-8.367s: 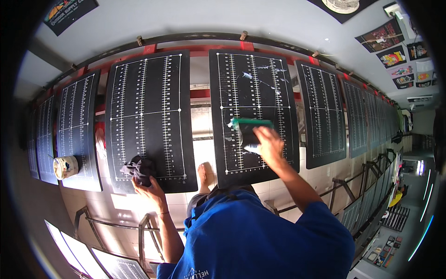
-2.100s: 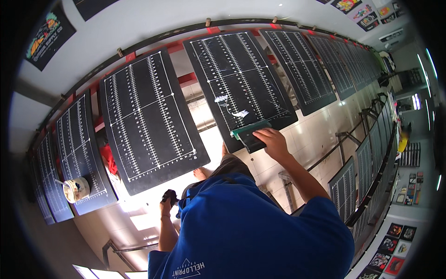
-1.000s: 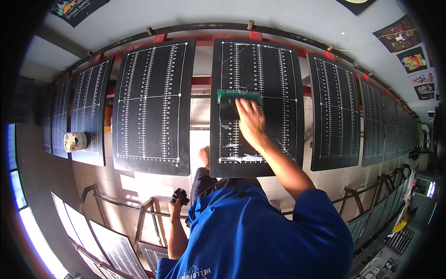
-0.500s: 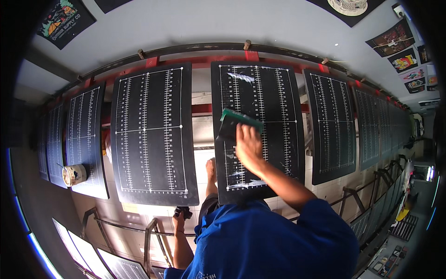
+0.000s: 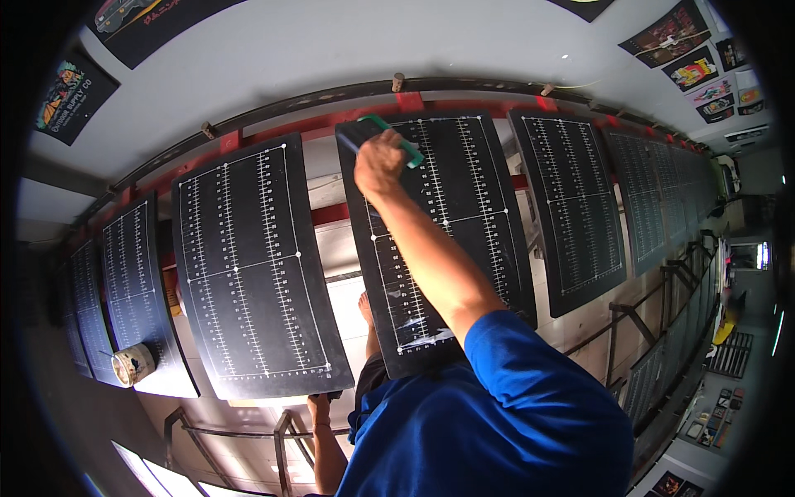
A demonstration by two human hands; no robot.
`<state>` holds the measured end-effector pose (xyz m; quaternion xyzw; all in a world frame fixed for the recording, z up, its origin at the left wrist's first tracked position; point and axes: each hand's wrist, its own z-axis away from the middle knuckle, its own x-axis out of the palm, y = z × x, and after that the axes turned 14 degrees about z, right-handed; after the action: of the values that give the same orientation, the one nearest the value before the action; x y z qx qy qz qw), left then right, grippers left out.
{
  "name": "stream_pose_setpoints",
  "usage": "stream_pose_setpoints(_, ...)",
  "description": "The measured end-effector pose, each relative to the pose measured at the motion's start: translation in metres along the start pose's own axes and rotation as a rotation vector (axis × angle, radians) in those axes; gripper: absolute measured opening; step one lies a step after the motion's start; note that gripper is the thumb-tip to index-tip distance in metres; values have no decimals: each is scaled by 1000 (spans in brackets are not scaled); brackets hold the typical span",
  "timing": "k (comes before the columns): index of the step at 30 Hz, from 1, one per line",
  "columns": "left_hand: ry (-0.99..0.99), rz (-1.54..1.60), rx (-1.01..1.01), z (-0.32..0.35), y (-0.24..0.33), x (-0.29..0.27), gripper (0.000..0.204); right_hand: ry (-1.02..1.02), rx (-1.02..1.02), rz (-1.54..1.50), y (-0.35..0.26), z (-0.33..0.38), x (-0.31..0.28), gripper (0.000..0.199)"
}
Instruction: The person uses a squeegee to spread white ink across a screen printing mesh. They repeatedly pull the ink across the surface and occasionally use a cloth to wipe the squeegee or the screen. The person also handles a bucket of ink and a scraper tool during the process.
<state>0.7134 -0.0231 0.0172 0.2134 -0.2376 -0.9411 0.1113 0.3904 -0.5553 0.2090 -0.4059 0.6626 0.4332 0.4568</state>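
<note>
Since half a second ago, the right hand (image 5: 379,163) has been carried from the upper middle of the black ruled board (image 5: 439,240) up to its top left corner, and the green-handled squeegee (image 5: 383,132) has been taken along with it. The tool is now held flat against the board's face, just under the red rail (image 5: 331,214) that runs behind the row of boards. The fingers are closed around the handle from above, so that a firm grip is kept on it and the blade edge can be pressed evenly onto the surface; the arm is stretched almost straight to reach that corner. Wet-looking streaks are seen low on the same board, near its bottom edge.

The left hand (image 5: 320,407) is held low, beside the bottom corner of the neighbouring ruled board (image 5: 252,273), at the metal stand (image 5: 286,427) below it. Its fingers appear curled, but whether anything is gripped in them cannot be told, as the hand is small and partly hidden.

Further boards of the same kind are hung side by side along the rail, tilted toward the viewer, presumably so that each face can be reached from one standing place. A small open tin (image 5: 132,364) is set on the ledge at the far left, well apart from both hands.
</note>
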Motion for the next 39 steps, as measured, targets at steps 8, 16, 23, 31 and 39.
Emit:
stream_pose_setpoints(8, -77, 135, 102, -19, -16, 13, 45, -111, 187, 115, 158, -7, 43, 35)
stream_pose_setpoints(16, -117, 166, 140, -10, 5, 39, 43, -29, -411, -61, 150, 121, -4, 50)
stream_pose_setpoints(23, -66, 31, 151, 27, 32, 28, 40, 234, -763, -245, 190, -32, 41, 50)
stream_pose_setpoints(31, -132, 33, 118, -29, -47, -10, 30, 75, -510, -176, 285, -65, 59, 63)
stream_pose_setpoints(39, -200, 48, 191, -36, -9, 38, 31, -44, -357, -137, 301, 134, 10, 71)
